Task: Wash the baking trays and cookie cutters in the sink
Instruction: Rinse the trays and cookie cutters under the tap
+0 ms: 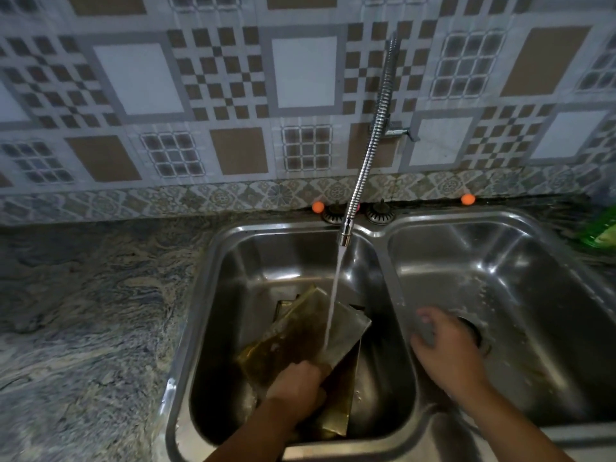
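Note:
A stained, brownish baking tray is tilted up in the left basin of a steel double sink. My left hand grips its near edge. Water from the flexible tap falls onto the tray's face. More dark trays lie under it in the basin. My right hand hovers over the right basin beside the drain, fingers spread and blurred, holding nothing. No cookie cutters show.
Soap suds fleck the right basin around the drain. A marbled stone counter runs to the left. A green object sits at the right edge. Two sink plugs rest behind the basins, below the patterned tile wall.

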